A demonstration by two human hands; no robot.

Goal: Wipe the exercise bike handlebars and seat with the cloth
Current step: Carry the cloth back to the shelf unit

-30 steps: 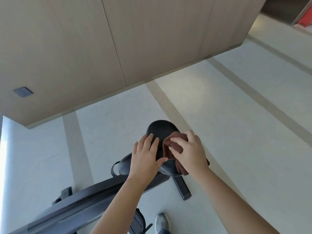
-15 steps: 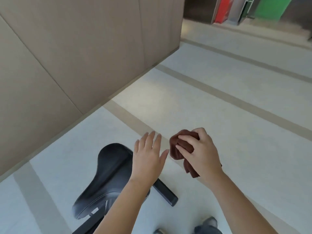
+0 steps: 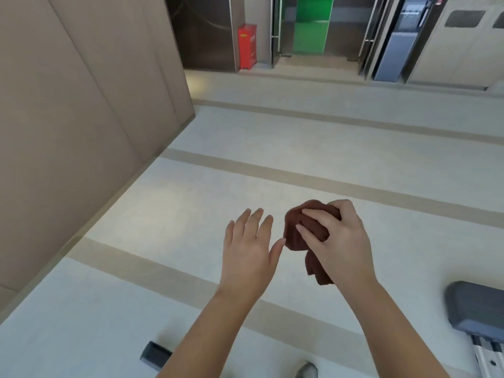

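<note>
While the left hand [image 3: 249,248] is held flat and spread over the floor [image 3: 191,203], the bunched cloth [image 3: 302,230] is clamped in the right hand [image 3: 341,241].

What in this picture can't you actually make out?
- Bike seat and handlebars: out of the head view.
- Dark foot: mostly hidden by the left forearm.
- Grey padded thing: cut off at the right edge, blurred.
- Brown cloth: partly covered by the right hand.

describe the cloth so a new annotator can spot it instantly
Start at the pale floor with tan stripes, then find the two bare forearms reaching over it. The right hand clutches the cloth, a bunched dark reddish-brown rag; the left hand beside it is open and empty.
</note>
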